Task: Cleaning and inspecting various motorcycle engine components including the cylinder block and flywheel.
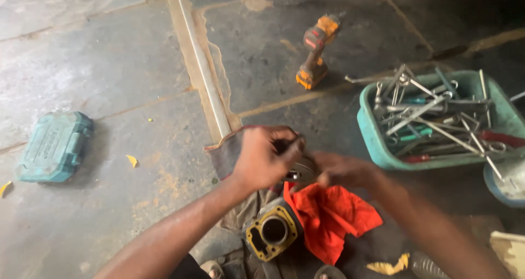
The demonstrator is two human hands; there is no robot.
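My left hand (265, 156) and my right hand (342, 169) meet over a small dark metal part (299, 171), and both grip it; its shape is blurred. Just below my hands an engine cylinder (273, 231) with a yellowish gasket face and a round bore lies on a dirty grey cloth (227, 153). An orange rag (328, 216) is spread beside the cylinder, under my right hand.
A green tub (374, 142) full of several spanners and screwdrivers stands at the right. An orange cordless drill (316, 49) stands on the concrete floor behind. A teal tool case (54, 146) lies far left. A metal pipe (202, 60) runs along the floor. A blue-rimmed container (506, 183) sits at the right edge.
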